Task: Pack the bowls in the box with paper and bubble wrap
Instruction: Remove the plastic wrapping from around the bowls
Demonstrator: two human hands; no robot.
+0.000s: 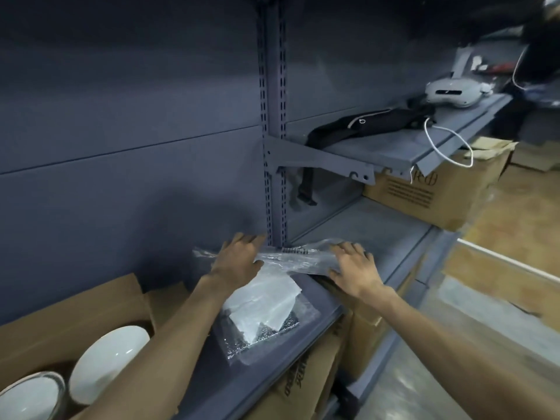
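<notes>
I see bare grey shelf (360, 225) open toward its right edge. The slotted upright post (274, 177) blocks the back, and the upper shelf's bracket (318, 160) overhangs it.

white bowls (107, 363) in open box (75, 310), bubble wrap (263, 301) beside

Bowls (106, 356) sit in the box (72, 310) at left, bubble wrap (263, 307) on the shelf (318, 301) to its right.

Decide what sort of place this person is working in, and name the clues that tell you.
Probably a stockroom or warehouse. Grey metal shelving on slotted uprights holds printed cardboard cartons, more cartons sit beneath the shelf, and an open box of white bowls waits beside bubble wrap.
</notes>
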